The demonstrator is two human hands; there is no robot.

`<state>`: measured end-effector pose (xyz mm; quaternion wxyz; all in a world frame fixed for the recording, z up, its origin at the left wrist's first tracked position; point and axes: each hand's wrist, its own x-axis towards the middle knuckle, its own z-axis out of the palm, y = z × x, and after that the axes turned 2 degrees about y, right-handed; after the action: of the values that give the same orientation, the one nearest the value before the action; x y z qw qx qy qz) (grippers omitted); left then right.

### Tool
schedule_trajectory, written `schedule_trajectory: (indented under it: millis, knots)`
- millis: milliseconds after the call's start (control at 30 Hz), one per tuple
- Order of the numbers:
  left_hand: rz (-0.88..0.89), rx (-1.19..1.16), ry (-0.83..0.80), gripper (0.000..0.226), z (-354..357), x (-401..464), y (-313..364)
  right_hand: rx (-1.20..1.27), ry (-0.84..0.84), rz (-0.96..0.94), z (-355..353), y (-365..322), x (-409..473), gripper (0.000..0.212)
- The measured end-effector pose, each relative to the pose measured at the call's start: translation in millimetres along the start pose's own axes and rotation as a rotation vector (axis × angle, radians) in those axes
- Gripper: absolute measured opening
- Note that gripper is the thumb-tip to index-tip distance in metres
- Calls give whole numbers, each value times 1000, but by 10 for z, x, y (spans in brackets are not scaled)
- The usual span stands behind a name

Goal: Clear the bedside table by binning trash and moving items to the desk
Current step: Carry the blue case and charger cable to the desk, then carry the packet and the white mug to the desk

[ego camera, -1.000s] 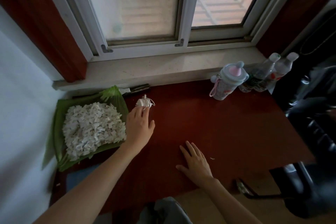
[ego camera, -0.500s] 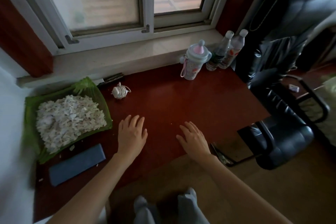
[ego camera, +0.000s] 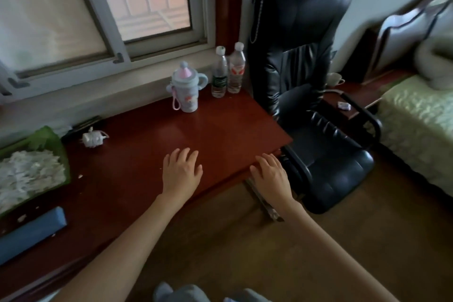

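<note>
Both hands flat and empty: left hand (ego camera: 182,171) spread on the bench (ego camera: 220,130), right hand (ego camera: 269,174) at its front corner, fingers splayed, holding nothing. Beyond the chair (ego camera: 308,86), the bedside table (ego camera: 353,98) carries a cup (ego camera: 333,79) and a small wrapper (ego camera: 343,105). My read: go round the chair, bin the wrapper, carry the cup upright by its handle.

Both arms reach fwd from near edge, forearms bare. Left hand (ego camera: 182,171) palm down, fingers (ego camera: 182,154) spread slightly, empty. Right hand (ego camera: 269,175) also palm down, fingers loosely extended, empty, to the right & about level w/ left. Hands apart, not touching.
</note>
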<state>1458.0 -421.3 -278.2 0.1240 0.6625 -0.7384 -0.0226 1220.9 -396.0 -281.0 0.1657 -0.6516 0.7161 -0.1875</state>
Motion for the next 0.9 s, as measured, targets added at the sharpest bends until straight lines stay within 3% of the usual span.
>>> schedule_trajectory:
  millis: [300, 600, 900]
  knots:
    - [212, -69, -91, 50, 271, 267, 1802, -9, 170, 145, -871, 1158, -196, 47]
    - [482, -88, -157, 52, 547, 847, 3264, -92, 301, 439, -1617, 2479, -488, 46]
    - [696, -137, -183, 53, 873, 1686, 4794, -171, 416, 634, -2524, 3484, -95, 45]
